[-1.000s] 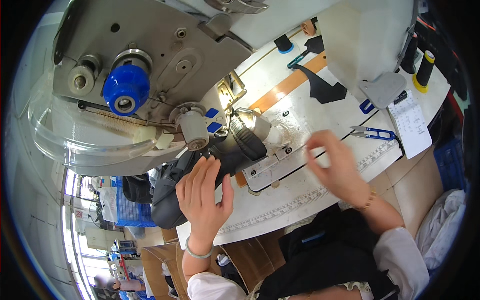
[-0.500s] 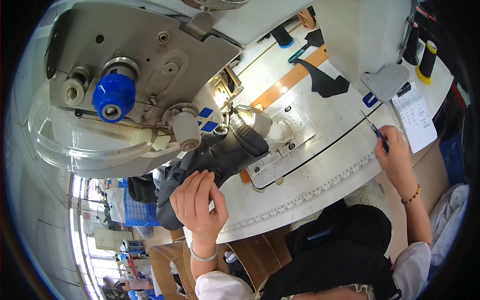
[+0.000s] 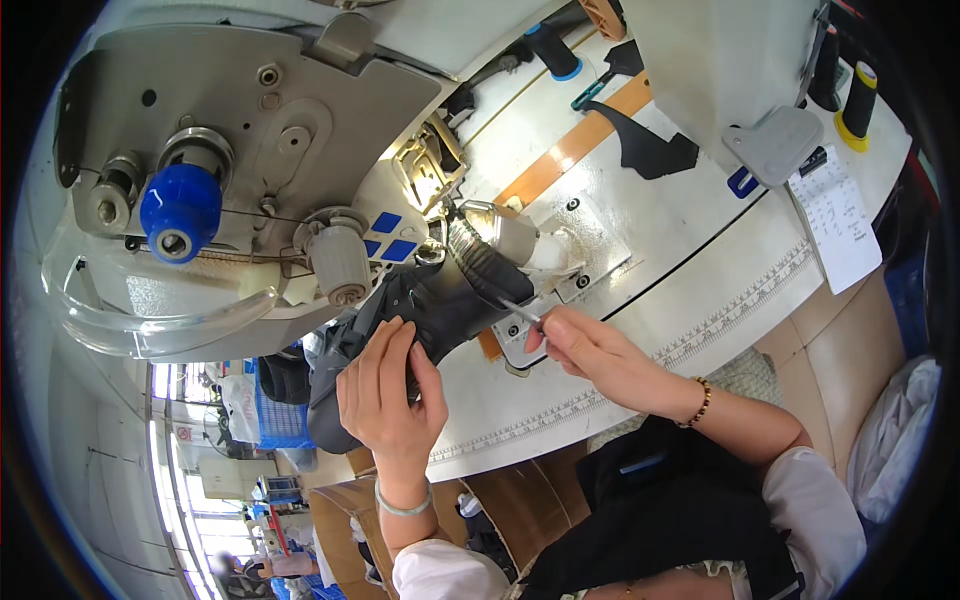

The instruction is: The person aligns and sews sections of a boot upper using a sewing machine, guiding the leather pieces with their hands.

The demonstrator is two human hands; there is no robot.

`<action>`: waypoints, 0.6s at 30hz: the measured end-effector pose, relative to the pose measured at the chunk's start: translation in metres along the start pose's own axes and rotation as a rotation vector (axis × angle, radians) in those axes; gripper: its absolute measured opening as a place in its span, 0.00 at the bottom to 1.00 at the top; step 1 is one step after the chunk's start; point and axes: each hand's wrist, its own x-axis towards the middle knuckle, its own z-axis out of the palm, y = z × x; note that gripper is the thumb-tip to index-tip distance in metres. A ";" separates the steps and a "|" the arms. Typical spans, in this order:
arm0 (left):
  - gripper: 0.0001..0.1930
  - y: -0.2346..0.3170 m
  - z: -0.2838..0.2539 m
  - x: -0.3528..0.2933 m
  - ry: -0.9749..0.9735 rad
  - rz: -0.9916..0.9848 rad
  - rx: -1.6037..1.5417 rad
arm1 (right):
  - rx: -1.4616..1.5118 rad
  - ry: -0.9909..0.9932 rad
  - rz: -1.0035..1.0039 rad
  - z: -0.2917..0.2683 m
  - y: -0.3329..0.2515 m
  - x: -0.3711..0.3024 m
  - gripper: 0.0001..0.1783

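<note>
A black boot hangs with its gathered collar around the sewing machine's metal arm end, under the lit needle area. My left hand grips the side of the boot, fingers laid over its upper and thumb apart. In my right hand, a slim pointed metal tool is pinched between thumb and fingers. Its tip reaches the collar's lower edge; whether it touches I cannot tell. The tool's handle is mostly hidden in my hand.
The sewing machine head with a blue knob fills the upper left. On the white table lie a black cut piece, a thread cone and a paper sheet. Cardboard boxes stand below.
My right hand has come from the table's right side to the boot collar, bringing the metal tool. My left hand stays on the boot. The view has shifted slightly.
</note>
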 end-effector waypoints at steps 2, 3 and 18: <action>0.09 -0.003 0.001 -0.001 0.006 -0.010 -0.002 | 0.005 -0.014 -0.024 0.003 0.003 0.006 0.20; 0.09 -0.005 0.003 -0.001 0.013 -0.017 -0.004 | 0.011 -0.026 -0.050 0.004 0.004 0.009 0.19; 0.08 -0.005 0.004 0.000 0.023 -0.029 -0.046 | 0.009 0.078 -0.174 0.013 0.018 0.027 0.18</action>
